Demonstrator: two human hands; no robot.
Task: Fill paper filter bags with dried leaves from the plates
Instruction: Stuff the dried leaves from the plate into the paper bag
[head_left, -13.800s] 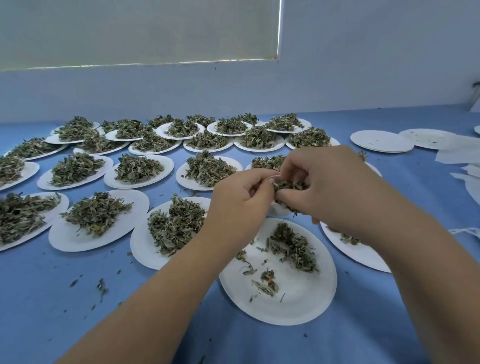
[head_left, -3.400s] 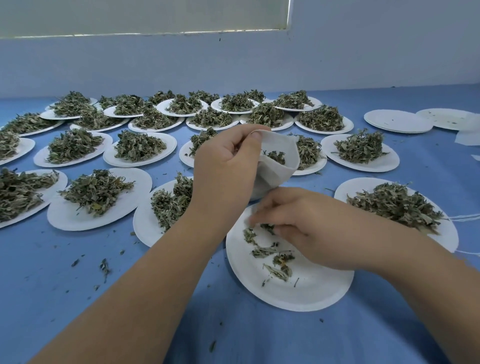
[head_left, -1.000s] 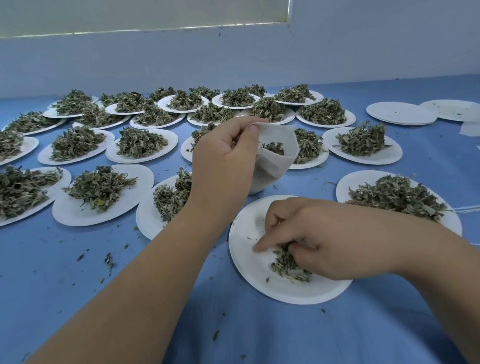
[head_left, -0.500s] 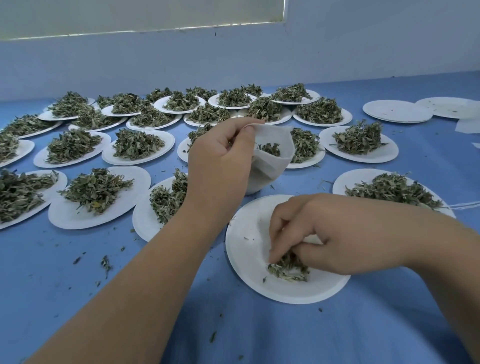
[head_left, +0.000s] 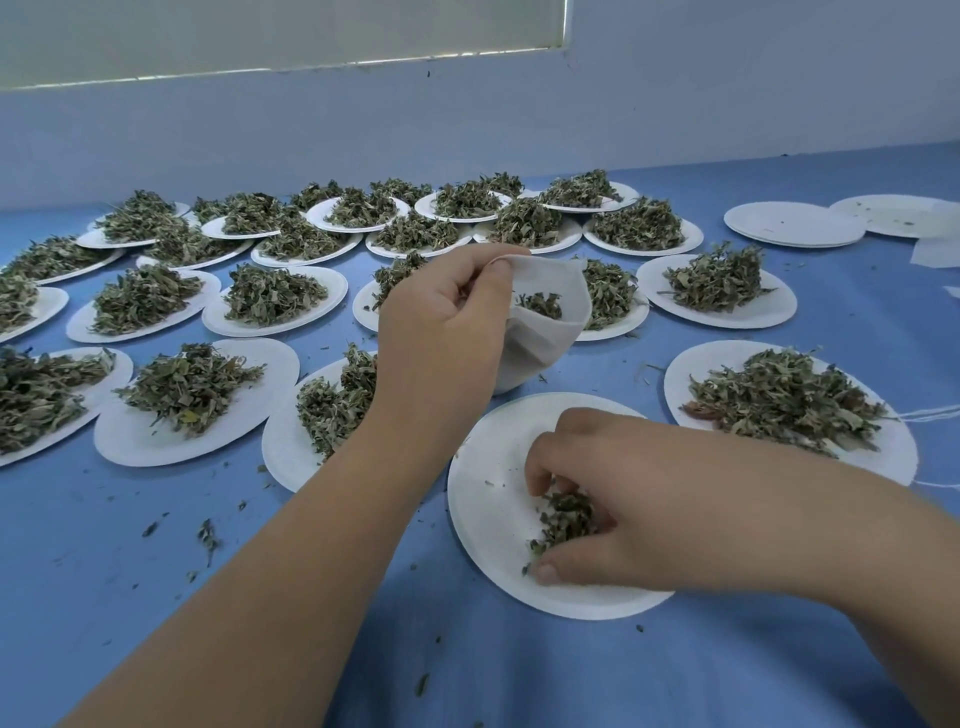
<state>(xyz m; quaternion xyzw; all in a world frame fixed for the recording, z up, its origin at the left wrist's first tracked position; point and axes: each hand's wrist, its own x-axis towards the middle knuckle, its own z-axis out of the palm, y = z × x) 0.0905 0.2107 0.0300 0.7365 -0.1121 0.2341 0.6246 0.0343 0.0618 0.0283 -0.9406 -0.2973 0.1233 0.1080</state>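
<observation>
Head view, paper filter bag (head_left: 545, 332) pinched open at its rim by the left hand (head_left: 441, 332) at frame centre, some leaves seen inside, small clump of dried leaves (head_left: 563, 517) gathered by curled fingers of the right hand (head_left: 613, 499) on the near plate (head_left: 488, 519) at lower centre, heaped plates (head_left: 270, 299) spread across the blue table (head_left: 130, 597).

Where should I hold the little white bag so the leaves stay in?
Pinch the filter bag by its top rim, coming from the left, as the left hand does. Its mouth faces up, gaping open with leaves inside, so a rim pinch should keep it upright and open.
</observation>
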